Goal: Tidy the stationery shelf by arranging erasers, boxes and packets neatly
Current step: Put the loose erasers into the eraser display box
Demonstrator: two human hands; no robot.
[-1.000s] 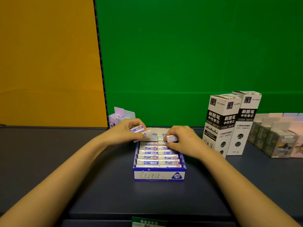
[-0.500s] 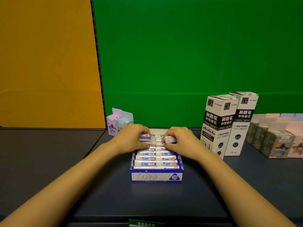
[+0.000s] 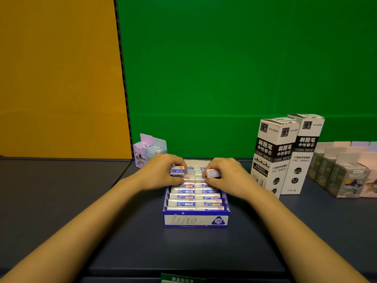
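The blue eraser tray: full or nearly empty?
Nearly full. The blue eraser tray shows two tight columns of wrapped erasers from front to hands; its back end is hidden, so cannot tell there.

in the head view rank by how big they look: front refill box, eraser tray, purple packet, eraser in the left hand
1. front refill box
2. eraser tray, though it sits nearer the camera, so unsure against the box
3. purple packet
4. eraser in the left hand

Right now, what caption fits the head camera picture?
Left hand and right hand each hold a small white eraser over the blue-and-white cardboard eraser tray.
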